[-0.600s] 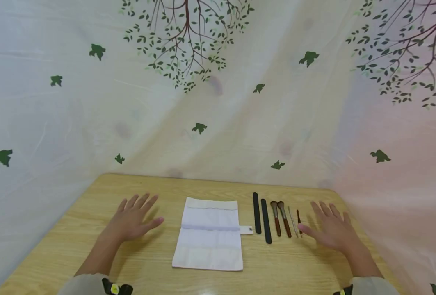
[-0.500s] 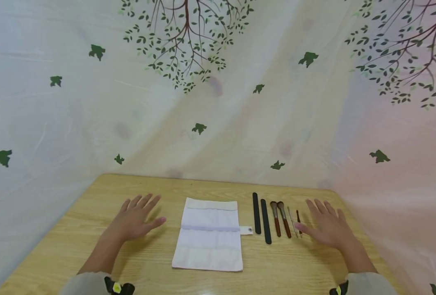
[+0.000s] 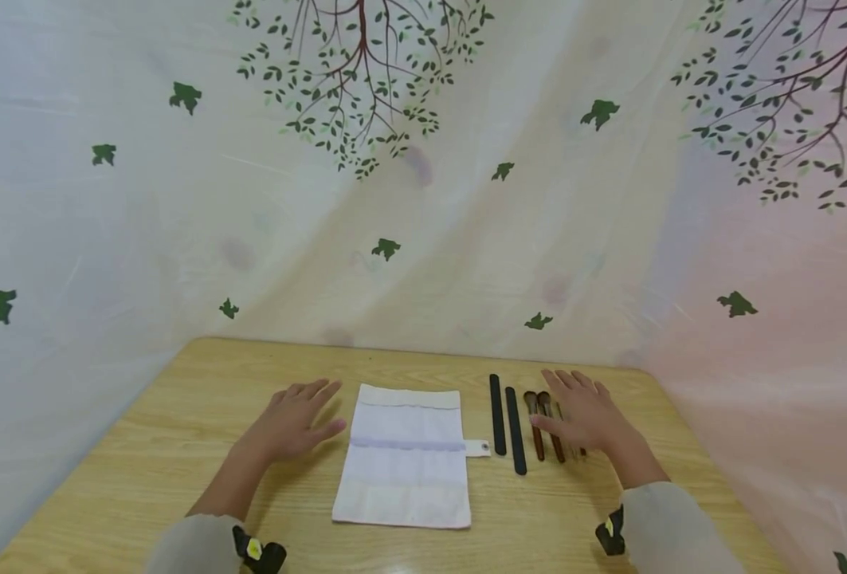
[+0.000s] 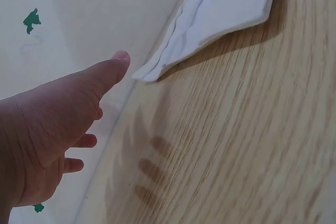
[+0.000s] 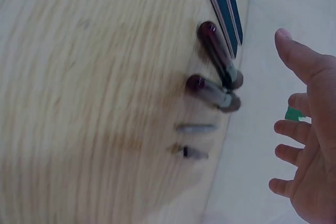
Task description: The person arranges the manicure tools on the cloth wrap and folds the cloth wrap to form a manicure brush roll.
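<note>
A white cloth roll-up case lies unrolled mid-table, its snap strap sticking out to the right. My left hand hovers left of the case, fingers spread, holding nothing; in the left wrist view the thumb points toward the case's corner. To the right lie two dark nail files and two makeup brushes with red-brown handles. My right hand, also spread and holding nothing, hangs over the brushes and two thin tools. Those slim tools, one silver and one dark-tipped, are mostly covered in the head view.
The wooden table has its far edge against a pale curtain printed with leaves and branches. The curtain also hangs along both sides. Dark wrist straps sit over the light sleeves.
Both hands have moved inward: the left toward the white case, the right leftward from beside the thin tools to over them and the brushes. The objects on the table stay put.
</note>
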Tool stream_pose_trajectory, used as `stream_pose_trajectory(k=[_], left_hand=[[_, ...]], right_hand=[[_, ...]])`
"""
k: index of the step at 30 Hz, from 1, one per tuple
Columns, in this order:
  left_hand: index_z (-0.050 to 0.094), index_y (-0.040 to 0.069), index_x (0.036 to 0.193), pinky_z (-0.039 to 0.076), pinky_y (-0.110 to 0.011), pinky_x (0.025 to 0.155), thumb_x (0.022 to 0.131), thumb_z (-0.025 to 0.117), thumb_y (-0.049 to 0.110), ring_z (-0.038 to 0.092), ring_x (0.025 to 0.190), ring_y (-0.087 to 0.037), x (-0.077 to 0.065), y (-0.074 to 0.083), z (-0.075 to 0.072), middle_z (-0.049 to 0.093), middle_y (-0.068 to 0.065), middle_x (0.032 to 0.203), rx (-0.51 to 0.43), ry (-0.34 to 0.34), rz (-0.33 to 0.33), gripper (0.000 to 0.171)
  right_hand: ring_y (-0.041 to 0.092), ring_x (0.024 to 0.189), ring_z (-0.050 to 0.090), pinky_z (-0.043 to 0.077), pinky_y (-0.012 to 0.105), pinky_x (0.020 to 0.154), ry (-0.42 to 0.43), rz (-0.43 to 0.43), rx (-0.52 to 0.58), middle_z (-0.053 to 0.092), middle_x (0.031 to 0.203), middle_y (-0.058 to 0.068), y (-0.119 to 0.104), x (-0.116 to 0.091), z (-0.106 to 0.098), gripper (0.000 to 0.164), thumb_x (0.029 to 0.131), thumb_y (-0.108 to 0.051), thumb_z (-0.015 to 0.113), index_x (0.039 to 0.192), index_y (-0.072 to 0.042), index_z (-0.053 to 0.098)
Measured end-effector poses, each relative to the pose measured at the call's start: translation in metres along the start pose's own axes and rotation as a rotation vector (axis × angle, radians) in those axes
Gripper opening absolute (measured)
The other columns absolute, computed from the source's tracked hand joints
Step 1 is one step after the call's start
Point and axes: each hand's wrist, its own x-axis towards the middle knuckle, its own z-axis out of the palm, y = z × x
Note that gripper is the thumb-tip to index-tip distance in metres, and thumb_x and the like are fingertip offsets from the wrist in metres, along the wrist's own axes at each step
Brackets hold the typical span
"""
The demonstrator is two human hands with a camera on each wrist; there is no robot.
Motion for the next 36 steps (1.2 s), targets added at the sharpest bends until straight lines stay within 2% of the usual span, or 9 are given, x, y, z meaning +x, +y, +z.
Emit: stream_pose_trajectory(k=[8, 12, 15, 18, 22, 26, 31, 36], left_hand=[[0.053, 0.006, 0.147, 0.032, -0.068, 0.109, 0.102, 0.055, 0.054, 0.046, 0.135, -0.046, 0.016, 0.005, 0.007, 0.054, -0.021, 0.144, -0.082, -0.053, -0.001, 0.066], [0.064, 0.006, 0.132, 0.047, -0.054, 0.099, 0.099, 0.066, 0.043, 0.060, 0.112, -0.031, 0.023, 0.008, 0.013, 0.065, -0.011, 0.120, -0.218, -0.073, 0.001, 0.050], [0.068, 0.007, 0.119, 0.052, -0.040, 0.084, 0.095, 0.073, 0.034, 0.058, 0.093, -0.019, 0.026, 0.012, 0.017, 0.063, 0.000, 0.100, -0.331, -0.105, 0.016, 0.036], [0.070, 0.010, 0.110, 0.050, -0.032, 0.076, 0.094, 0.076, 0.030, 0.055, 0.085, -0.016, 0.027, 0.014, 0.019, 0.060, 0.005, 0.090, -0.387, -0.138, 0.042, 0.026], [0.071, 0.012, 0.104, 0.049, -0.028, 0.072, 0.091, 0.079, 0.025, 0.055, 0.081, -0.015, 0.027, 0.014, 0.020, 0.061, 0.006, 0.087, -0.439, -0.169, 0.092, 0.020], [0.072, 0.012, 0.100, 0.049, -0.027, 0.071, 0.087, 0.082, 0.022, 0.056, 0.079, -0.012, 0.029, 0.011, 0.020, 0.063, 0.006, 0.086, -0.463, -0.200, 0.123, 0.019], [0.072, 0.012, 0.100, 0.049, -0.027, 0.073, 0.084, 0.085, 0.018, 0.057, 0.080, -0.014, 0.031, 0.008, 0.019, 0.066, 0.006, 0.090, -0.496, -0.252, 0.113, 0.021], [0.072, 0.013, 0.102, 0.050, -0.026, 0.074, 0.084, 0.085, 0.017, 0.058, 0.082, -0.016, 0.034, 0.007, 0.021, 0.067, 0.006, 0.091, -0.513, -0.266, 0.102, 0.022]], right_hand=[[0.054, 0.141, 0.034, 0.024, 0.074, 0.108, -0.065, -0.034, 0.021, 0.040, 0.155, 0.029, -0.016, 0.025, 0.004, 0.086, 0.098, -0.056, 0.061, 0.157, 0.000, 0.033], [0.054, 0.142, 0.033, 0.023, 0.074, 0.109, -0.097, -0.041, 0.048, 0.040, 0.156, 0.028, -0.025, 0.035, 0.006, 0.085, 0.097, -0.053, 0.064, 0.158, -0.002, 0.032], [0.055, 0.142, 0.032, 0.023, 0.074, 0.109, -0.116, -0.053, 0.075, 0.040, 0.155, 0.028, -0.029, 0.042, 0.009, 0.086, 0.096, -0.050, 0.067, 0.158, -0.001, 0.033], [0.054, 0.142, 0.033, 0.025, 0.074, 0.108, -0.133, -0.076, 0.089, 0.041, 0.155, 0.028, -0.032, 0.048, 0.013, 0.087, 0.095, -0.049, 0.069, 0.157, 0.000, 0.033], [0.053, 0.142, 0.034, 0.028, 0.074, 0.107, -0.166, -0.076, 0.095, 0.041, 0.155, 0.027, -0.037, 0.056, 0.016, 0.089, 0.093, -0.049, 0.071, 0.157, 0.000, 0.033], [0.049, 0.144, 0.034, 0.029, 0.070, 0.110, -0.195, -0.047, 0.148, 0.039, 0.157, 0.024, -0.041, 0.064, 0.018, 0.093, 0.089, -0.049, 0.077, 0.158, -0.003, 0.033], [0.047, 0.144, 0.035, 0.031, 0.063, 0.112, -0.225, -0.050, 0.173, 0.040, 0.157, 0.023, -0.042, 0.071, 0.019, 0.097, 0.085, -0.047, 0.081, 0.157, -0.002, 0.034], [0.045, 0.145, 0.034, 0.031, 0.060, 0.114, -0.264, -0.013, 0.210, 0.039, 0.158, 0.022, -0.040, 0.076, 0.023, 0.096, 0.084, -0.042, 0.084, 0.157, -0.002, 0.035]])
